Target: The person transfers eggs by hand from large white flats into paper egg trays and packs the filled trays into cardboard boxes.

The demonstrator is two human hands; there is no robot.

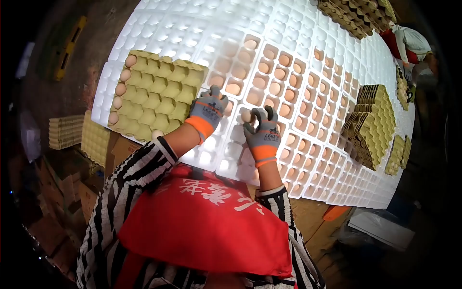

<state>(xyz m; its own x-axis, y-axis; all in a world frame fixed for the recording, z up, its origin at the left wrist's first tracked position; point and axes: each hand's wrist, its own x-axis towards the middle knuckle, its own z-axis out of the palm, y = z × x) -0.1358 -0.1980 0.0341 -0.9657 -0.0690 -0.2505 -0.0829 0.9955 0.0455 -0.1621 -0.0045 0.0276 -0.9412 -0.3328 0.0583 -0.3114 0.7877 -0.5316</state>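
My right hand [263,134], in a grey glove with an orange cuff, grips an egg [247,115] between thumb and fingers over a white foam tray [226,166]. To its left, my left hand [208,111], gloved alike, has its fingers curled down at the foam cells; what they hold, if anything, is hidden. Beside the left hand lies a yellowish pulp egg tray [159,91] with a column of eggs along its left side. One more egg [157,134] sits at its near edge, by my left forearm. Brown eggs [275,88] fill cells ahead of and right of my hands.
White foam trays cover the table. Stacked pulp trays [373,125] stand on the right, with another stack [358,17] at the far edge. Another person [409,43] is at the far right. More pulp trays [66,131] and cardboard boxes [122,153] are at lower left.
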